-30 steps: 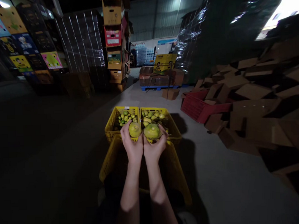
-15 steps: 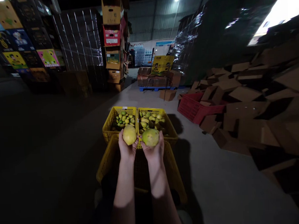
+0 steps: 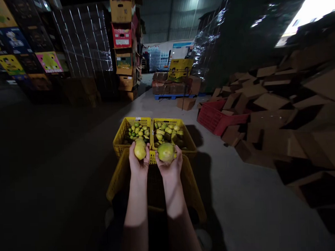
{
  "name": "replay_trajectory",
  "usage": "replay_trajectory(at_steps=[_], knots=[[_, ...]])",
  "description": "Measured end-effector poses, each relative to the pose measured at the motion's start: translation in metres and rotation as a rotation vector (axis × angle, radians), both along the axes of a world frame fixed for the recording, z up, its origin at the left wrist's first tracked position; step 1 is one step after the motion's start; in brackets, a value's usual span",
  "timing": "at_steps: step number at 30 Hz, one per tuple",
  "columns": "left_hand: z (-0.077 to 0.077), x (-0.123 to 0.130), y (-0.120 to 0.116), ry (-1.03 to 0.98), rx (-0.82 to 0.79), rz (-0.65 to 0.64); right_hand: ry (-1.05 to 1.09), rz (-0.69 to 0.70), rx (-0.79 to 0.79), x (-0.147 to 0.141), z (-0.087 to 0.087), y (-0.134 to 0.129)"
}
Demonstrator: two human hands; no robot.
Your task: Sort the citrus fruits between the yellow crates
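Observation:
A rounded yellow fruit (image 3: 140, 149), slightly pointed at its end, rests in my left hand (image 3: 136, 165), the fingers curled around its sides. My right hand (image 3: 171, 168) grips a larger green-yellow fruit (image 3: 166, 152) with small dark spots; its kind is not certain. The two hands are side by side, palms up, above the far end of a yellow crate (image 3: 111, 185) that is dark inside. Just beyond stand a left yellow crate (image 3: 119, 147) and a right yellow crate (image 3: 191, 145), both holding many smaller-looking green and yellow fruits.
A heap of flattened and open cardboard boxes (image 3: 275, 128) fills the right side, with a red crate (image 3: 215, 119) at its edge. Ahead are a blue pallet (image 3: 170, 97) with cartons and a tall carton stack (image 3: 124, 60). Wrapped pallets stand behind.
Both hands have shifted slightly left relative to the crates, still holding their fruits. The left fruit is turned a little and the gap between the hands is wider. The view has moved slightly.

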State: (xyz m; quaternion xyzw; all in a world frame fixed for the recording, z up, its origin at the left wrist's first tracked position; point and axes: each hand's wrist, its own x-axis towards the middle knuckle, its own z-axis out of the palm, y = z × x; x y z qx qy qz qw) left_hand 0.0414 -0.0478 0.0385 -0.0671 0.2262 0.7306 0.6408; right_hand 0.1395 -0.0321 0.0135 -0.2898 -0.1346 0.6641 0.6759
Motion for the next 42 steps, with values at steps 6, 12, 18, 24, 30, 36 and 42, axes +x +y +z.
replay_trajectory(at_steps=[6,12,18,24,30,36,42], knots=[[-0.003,-0.002,-0.001,0.049,0.062,-0.063,0.086,-0.015,-0.07,-0.002,-0.006,0.004],[0.001,0.007,0.003,0.096,-0.01,0.004,-0.068,-0.147,-0.094,-0.008,-0.017,0.012],[0.002,0.006,0.0,0.075,0.005,0.017,0.012,-0.136,-0.224,-0.007,0.005,0.001],[0.0,0.003,0.0,0.039,0.01,-0.063,-0.005,-0.035,-0.113,-0.007,0.001,0.003],[0.002,0.008,0.002,0.09,0.006,-0.013,-0.073,-0.082,-0.117,-0.013,-0.008,0.006],[0.002,0.006,-0.001,0.073,0.024,-0.059,-0.056,0.031,-0.119,-0.012,-0.007,0.006],[0.003,0.007,0.002,0.065,-0.026,0.041,-0.113,-0.002,-0.092,-0.012,-0.008,0.005]])
